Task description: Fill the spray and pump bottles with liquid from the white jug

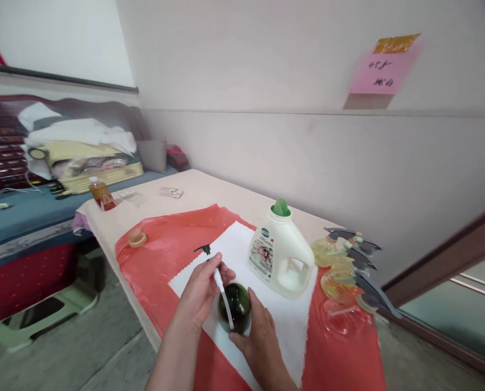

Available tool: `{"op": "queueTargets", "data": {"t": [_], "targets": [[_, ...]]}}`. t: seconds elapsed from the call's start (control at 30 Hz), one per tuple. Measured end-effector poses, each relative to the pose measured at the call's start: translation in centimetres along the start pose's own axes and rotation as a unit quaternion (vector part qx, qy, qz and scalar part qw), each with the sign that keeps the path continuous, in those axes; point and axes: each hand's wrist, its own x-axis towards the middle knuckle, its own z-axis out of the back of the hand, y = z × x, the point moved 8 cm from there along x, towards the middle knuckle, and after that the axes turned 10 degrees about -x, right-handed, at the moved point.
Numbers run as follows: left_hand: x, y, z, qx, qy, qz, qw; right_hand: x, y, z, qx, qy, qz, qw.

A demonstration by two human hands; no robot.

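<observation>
Nearest the camera, the right hand (261,334) was curled around the dark green bottle (239,304) over the white cloth (285,315), while the left hand (202,290) held the black-topped pump (216,274) pinched between thumb and fingers, its pale tube slanting down across the bottle. Just beyond stood the cream jug (281,250), upright on the cloth, with clear spray bottles (340,277) grouped to its right on the red sheet (165,239).

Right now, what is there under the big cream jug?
The jug stands on the white cloth, which lies over the red sheet. The patch directly beneath its base is covered and cannot be seen.
</observation>
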Motion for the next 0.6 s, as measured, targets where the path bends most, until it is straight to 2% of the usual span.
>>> {"op": "queueTargets", "data": {"t": [0.07,0.13,0.23,0.3,0.4,0.5,0.6], "targets": [[0.3,-0.7,1.3,0.003,-0.056,-0.026,0.998,-0.3,-0.2,0.8,0.004,-0.008,-0.006,1.000],[0.5,-1.8,2.4,0.002,-0.096,-0.065,0.993,-0.5,-0.7,2.7,0.019,-0.034,-0.028,0.999],[0.6,-3.4,2.9,-0.001,-0.098,-0.113,0.989,0.0,-1.2,6.3,0.038,-0.088,-0.075,0.993],[0.6,-4.2,2.8,0.007,-0.092,-0.138,0.986,1.1,-1.0,8.1,0.040,-0.103,-0.103,0.989],[0.4,-4.7,2.6,0.012,-0.096,-0.156,0.983,4.1,-0.1,9.1,0.039,-0.118,-0.117,0.985],[0.3,-5.0,2.7,0.007,-0.104,-0.167,0.980,7.8,0.5,9.4,0.045,-0.152,-0.120,0.980],[0.3,-5.2,3.0,0.005,-0.108,-0.170,0.980,10.9,0.6,9.4,0.061,-0.154,-0.134,0.977]]}}
